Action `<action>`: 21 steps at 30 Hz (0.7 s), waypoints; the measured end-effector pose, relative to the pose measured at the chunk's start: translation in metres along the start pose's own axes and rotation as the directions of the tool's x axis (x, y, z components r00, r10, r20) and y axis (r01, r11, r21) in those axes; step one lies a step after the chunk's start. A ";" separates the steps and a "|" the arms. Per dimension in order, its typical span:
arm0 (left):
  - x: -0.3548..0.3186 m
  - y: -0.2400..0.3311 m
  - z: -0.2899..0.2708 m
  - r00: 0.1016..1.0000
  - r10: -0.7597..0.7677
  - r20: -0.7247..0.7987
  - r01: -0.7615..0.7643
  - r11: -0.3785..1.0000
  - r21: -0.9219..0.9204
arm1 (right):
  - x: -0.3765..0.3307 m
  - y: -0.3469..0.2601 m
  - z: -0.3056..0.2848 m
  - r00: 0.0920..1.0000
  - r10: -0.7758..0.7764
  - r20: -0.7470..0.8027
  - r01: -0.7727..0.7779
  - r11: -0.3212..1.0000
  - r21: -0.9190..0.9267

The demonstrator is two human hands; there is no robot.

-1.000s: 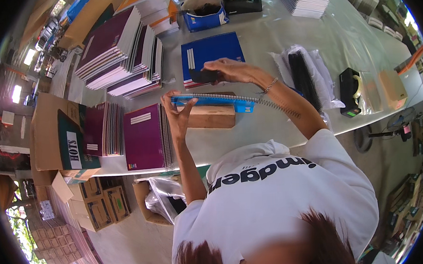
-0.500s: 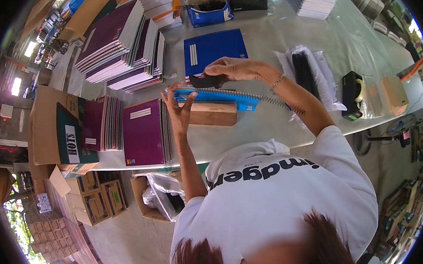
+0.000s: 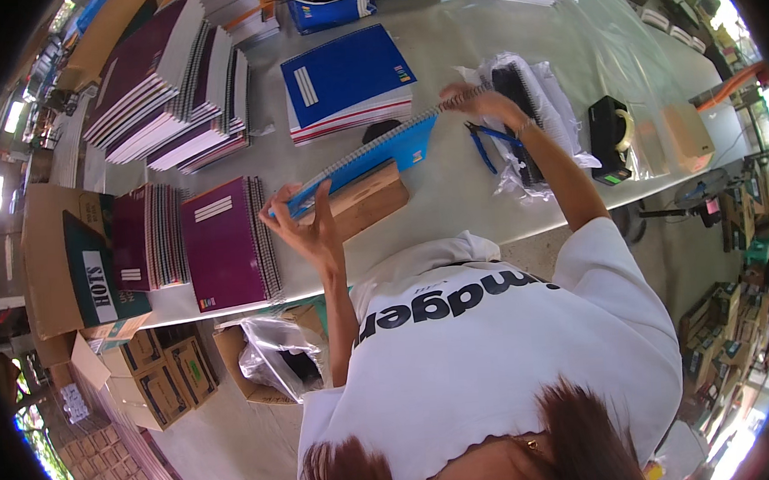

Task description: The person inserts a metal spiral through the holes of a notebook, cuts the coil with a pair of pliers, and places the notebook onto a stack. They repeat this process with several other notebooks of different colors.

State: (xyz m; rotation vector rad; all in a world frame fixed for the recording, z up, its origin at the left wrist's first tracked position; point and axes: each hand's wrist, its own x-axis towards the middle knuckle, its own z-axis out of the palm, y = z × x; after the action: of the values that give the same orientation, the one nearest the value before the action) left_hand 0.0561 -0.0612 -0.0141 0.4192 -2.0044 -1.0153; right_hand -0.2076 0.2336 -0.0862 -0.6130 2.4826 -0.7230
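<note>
Blue notebook (image 3: 371, 157) was held tilted above the worktop (image 3: 452, 192), over a wooden block (image 3: 366, 201) partly hidden beneath it. Left hand (image 3: 306, 227) had fingers clamped on its lower end; right hand (image 3: 479, 102) pinched the spiral end. Pliers (image 3: 484, 141) lay beside, partly hidden by the wrist.
</note>
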 end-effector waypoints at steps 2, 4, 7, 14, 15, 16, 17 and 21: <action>-0.006 -0.003 -0.008 1.000 0.018 0.026 -0.020 0.998 0.065 | -0.030 0.013 0.029 0.984 0.176 0.036 -0.161 0.952 -0.261; -0.007 -0.002 -0.014 0.999 0.033 -0.027 -0.028 0.989 0.145 | -0.073 -0.022 0.074 0.928 0.289 -0.236 -0.363 0.848 -0.387; 0.001 0.016 -0.022 0.985 0.165 0.044 -0.171 0.934 0.313 | -0.091 -0.010 0.120 0.779 0.154 -0.607 -0.460 0.799 -0.388; 0.010 0.019 -0.020 0.963 0.164 0.216 -0.236 0.897 0.372 | -0.112 -0.013 0.124 0.661 0.092 -0.745 -0.389 0.891 -0.235; 0.012 0.019 -0.019 0.959 0.177 0.222 -0.251 0.893 0.372 | -0.117 -0.017 0.117 0.612 0.050 -0.790 -0.306 0.935 -0.177; 0.015 0.021 -0.018 0.955 0.190 0.227 -0.265 0.889 0.373 | -0.122 -0.019 0.110 0.556 0.017 -0.831 -0.214 0.969 -0.124; 0.018 0.023 -0.018 0.951 0.203 0.233 -0.280 0.885 0.372 | -0.128 -0.024 0.101 0.495 -0.009 -0.869 -0.116 0.990 -0.076; 0.025 0.028 -0.015 0.943 0.186 0.277 -0.284 0.882 0.375 | -0.153 -0.057 0.074 0.781 0.432 -0.451 0.437 0.138 0.889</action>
State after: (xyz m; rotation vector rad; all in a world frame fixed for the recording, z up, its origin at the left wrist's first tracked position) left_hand 0.0553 -0.0665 0.0259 0.2707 -2.4229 -0.5013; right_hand -0.0312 0.2444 -0.0596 0.2850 1.6247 -2.6520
